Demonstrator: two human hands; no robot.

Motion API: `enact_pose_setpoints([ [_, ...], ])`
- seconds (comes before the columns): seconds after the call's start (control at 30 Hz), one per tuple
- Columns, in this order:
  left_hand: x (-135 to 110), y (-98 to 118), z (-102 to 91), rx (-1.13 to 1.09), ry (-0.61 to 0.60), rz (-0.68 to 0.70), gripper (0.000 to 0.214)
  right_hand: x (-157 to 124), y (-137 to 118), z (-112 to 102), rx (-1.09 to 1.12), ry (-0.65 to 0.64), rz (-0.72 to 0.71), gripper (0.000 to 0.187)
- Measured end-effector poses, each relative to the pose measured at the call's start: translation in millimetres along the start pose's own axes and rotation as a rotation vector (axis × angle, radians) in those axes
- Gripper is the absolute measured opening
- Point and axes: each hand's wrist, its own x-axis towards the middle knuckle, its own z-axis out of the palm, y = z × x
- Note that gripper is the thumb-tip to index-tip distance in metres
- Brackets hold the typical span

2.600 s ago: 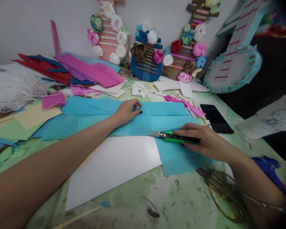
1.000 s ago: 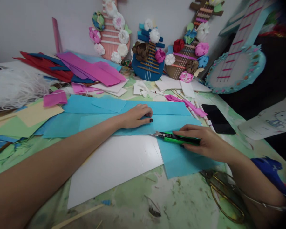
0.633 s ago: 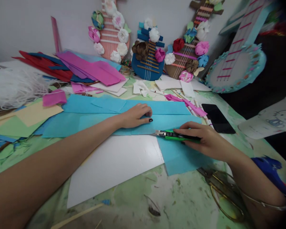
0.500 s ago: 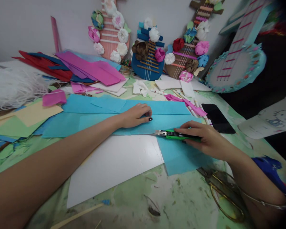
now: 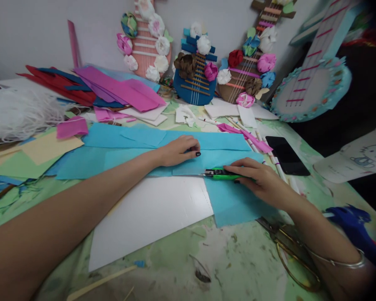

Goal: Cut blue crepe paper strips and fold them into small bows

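My left hand (image 5: 181, 150) lies on a sheet of blue paper (image 5: 138, 162), its fingers curled in and holding the sheet down. In my right hand (image 5: 258, 177) is a green and black utility knife (image 5: 221, 172), its blade pointing left. The blade tip meets the lower edge of the blue paper, just right of my left hand. Beneath the blue sheets a glossy white board (image 5: 153, 217) sticks out toward me. A blue paper flap hangs past the board's right edge, under the knife.
Gold-handled scissors (image 5: 296, 255) lie by my right forearm. A black phone (image 5: 286, 155) and a white cup (image 5: 355, 156) stand to the right. White string (image 5: 21, 113) and coloured paper (image 5: 119, 88) are heaped at left. Decorated paper instruments (image 5: 194, 83) line the back wall.
My right hand has slid slightly left with the utility knife, and its fingers sit nearer the blade end. My left hand stays in place on the blue paper.
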Motion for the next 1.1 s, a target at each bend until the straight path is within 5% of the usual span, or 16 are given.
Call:
enact_pose_setpoints([
  [1.1, -1.2, -3.3, 4.1, 0.025, 0.013, 0.003, 0.015, -7.5, 4.3, -19.3, 0.079, -0.057, 0.036, 0.041],
])
